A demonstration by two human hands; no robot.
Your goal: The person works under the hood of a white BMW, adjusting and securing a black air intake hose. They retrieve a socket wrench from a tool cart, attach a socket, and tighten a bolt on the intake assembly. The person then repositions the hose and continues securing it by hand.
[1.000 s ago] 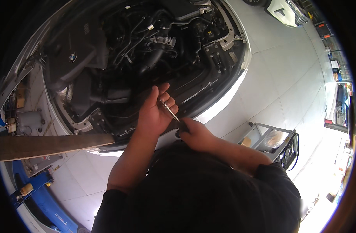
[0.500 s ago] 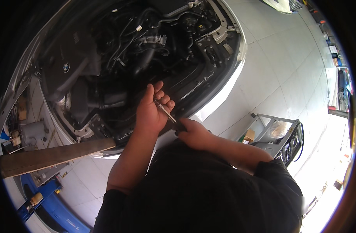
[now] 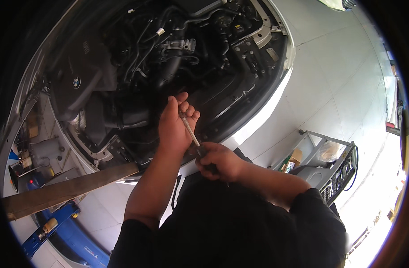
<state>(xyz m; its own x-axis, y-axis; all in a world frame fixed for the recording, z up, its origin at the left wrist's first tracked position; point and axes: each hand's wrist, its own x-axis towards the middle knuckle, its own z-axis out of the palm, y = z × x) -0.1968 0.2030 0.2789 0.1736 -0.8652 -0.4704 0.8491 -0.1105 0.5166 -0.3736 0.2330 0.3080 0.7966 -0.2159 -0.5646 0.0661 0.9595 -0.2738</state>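
Above the car's front edge, my left hand [image 3: 174,127] is turned palm up, its fingers curled around the far end of a screwdriver-like tool [image 3: 190,129]. The tool has a slim metal shaft and a dark handle. Lower and to the right, my right hand [image 3: 224,161] wraps around that handle. What sits at the tip inside my left fingers is too small to make out. Beyond both hands lies the open engine bay [image 3: 204,85], with black hoses and a metal fitting [image 3: 180,45].
A black plastic engine cover [image 3: 75,67] is at the left of the bay. A wooden plank [image 3: 70,187] reaches in at lower left, above blue lift equipment [image 3: 75,243]. On the right, a grey tool cart [image 3: 313,172] stands on the tiled floor [image 3: 320,89].
My right hand has turned and shifted slightly down around the handle, and the shaft stands steeper. The left hand keeps its hold. The whole view has shifted slightly.
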